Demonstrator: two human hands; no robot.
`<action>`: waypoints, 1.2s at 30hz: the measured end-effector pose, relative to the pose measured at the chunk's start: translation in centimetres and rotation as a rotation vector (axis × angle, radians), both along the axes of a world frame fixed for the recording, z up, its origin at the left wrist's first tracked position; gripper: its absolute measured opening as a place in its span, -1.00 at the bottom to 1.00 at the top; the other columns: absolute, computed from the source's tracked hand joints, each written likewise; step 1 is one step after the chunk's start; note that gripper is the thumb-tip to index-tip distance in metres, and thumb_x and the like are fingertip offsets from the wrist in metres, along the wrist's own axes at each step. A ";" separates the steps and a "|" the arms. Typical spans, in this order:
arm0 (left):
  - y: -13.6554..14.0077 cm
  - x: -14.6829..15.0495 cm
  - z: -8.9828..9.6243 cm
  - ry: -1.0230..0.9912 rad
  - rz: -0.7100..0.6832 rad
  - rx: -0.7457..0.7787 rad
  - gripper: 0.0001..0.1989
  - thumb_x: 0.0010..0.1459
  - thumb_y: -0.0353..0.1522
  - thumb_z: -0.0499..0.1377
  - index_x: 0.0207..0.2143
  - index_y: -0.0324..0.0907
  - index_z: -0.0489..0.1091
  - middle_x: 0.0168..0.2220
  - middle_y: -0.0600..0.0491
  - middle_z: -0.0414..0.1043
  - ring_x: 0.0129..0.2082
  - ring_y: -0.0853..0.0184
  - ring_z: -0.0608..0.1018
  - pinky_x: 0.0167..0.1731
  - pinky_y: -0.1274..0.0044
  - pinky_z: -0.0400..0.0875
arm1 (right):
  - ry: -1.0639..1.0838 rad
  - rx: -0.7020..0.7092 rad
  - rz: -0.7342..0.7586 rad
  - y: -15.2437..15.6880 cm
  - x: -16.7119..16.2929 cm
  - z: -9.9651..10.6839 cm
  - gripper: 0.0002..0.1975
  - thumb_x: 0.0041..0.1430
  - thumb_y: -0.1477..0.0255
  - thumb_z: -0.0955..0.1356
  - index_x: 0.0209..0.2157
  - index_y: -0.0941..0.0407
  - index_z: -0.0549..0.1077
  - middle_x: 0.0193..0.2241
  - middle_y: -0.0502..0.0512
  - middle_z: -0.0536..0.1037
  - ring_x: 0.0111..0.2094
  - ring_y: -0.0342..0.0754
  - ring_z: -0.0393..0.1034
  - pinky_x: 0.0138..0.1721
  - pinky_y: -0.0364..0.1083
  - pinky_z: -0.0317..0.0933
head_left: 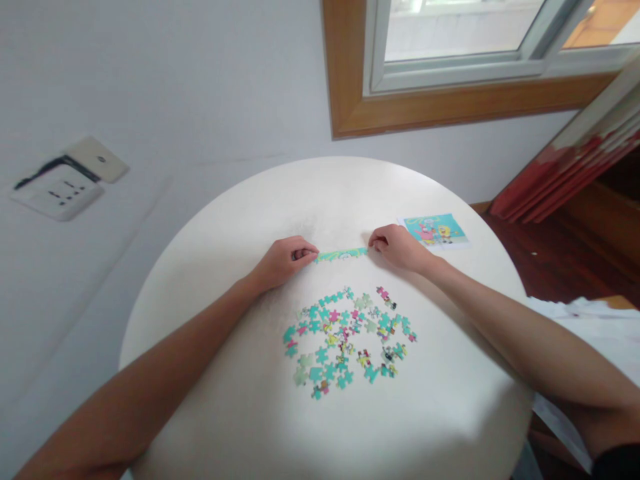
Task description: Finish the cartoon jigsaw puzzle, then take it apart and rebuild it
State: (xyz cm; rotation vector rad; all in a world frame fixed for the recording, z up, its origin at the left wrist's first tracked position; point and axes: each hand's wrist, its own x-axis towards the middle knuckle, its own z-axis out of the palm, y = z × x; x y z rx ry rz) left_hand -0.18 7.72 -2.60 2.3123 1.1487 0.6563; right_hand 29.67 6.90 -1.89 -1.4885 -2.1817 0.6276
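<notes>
A narrow strip of joined jigsaw puzzle pieces (343,254), teal with yellow markings, lies on the white round table (345,187). My left hand (289,259) is closed, with thumb and fingertips at the strip's left end. At the opposite end, my right hand (397,247) has its fingers curled in and the tips against the strip. My fingers cover both ends of it. Nearer to me, many loose jigsaw pieces (330,371) in teal, pink, yellow and pale green are spread in a rough cluster. Just beyond my right hand lies a printed cartoon picture (435,229).
A white wall with a socket (63,193) stands at the left. Behind the table is a wood-framed window (450,103). A red and cream curtain (555,167) hangs at the right, above white papers or cloth (590,333) beside the table edge.
</notes>
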 end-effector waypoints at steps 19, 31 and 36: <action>0.0 0.0 0.0 0.008 -0.003 0.014 -0.81 0.19 -0.30 0.16 -0.28 -0.19 0.54 -0.43 0.08 0.44 -0.48 0.43 0.38 -0.43 0.58 0.28 | 0.024 -0.023 -0.007 0.0 0.0 0.4 -0.68 0.02 0.58 0.21 -0.37 0.22 0.61 -0.49 0.18 0.57 -0.47 -0.06 0.39 -0.31 -0.06 0.17; 0.0 0.0 0.0 0.014 -0.002 0.007 -0.79 0.20 -0.29 0.15 -0.28 -0.19 0.53 -0.43 0.08 0.43 -0.47 0.42 0.39 -0.43 0.58 0.27 | 0.032 0.005 -0.113 0.1 1.6 2.4 -0.75 0.06 0.52 0.26 -0.40 0.25 0.59 -0.49 0.20 0.57 -0.47 -0.06 0.38 -0.37 -0.07 0.14; -0.1 0.1 0.2 0.012 -0.006 0.012 -0.79 0.20 -0.29 0.14 -0.28 -0.20 0.54 -0.44 0.08 0.43 -0.48 0.42 0.38 -0.44 0.58 0.27 | -0.052 -0.021 -0.130 -0.2 1.3 2.3 -0.79 0.04 0.50 0.28 -0.47 0.21 0.57 -0.55 0.16 0.54 -0.50 -0.09 0.35 -0.41 -0.09 0.10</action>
